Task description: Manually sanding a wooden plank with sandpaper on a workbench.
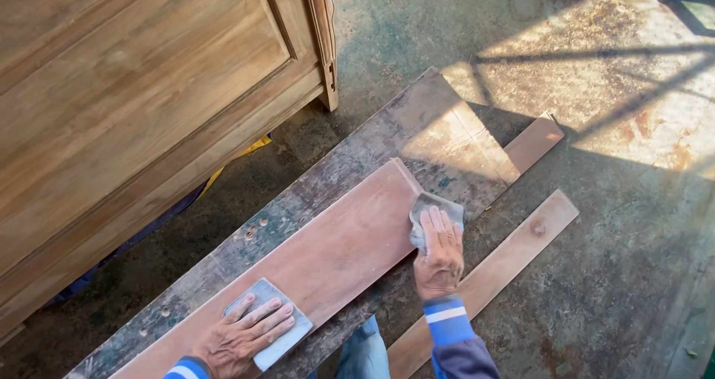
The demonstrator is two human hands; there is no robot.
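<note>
A reddish-brown plank [335,252] lies along a worn, dark workboard [357,155]. My left hand [242,338] rests flat, fingers spread, on a grey sheet of sandpaper [287,334] at the plank's near end. Pressed on a second grey sandpaper piece [432,206] is my right hand [439,256], at the plank's far right edge, with the paper folded over that edge. Both sleeves are blue with a white stripe.
A large panelled wooden cabinet [126,103] stands at the left, close to the workboard. A narrow wooden strip [514,256] with a knot lies on the concrete floor [618,275] at the right. Another board end [535,141] juts out behind the workboard. Sunlight patches the floor at upper right.
</note>
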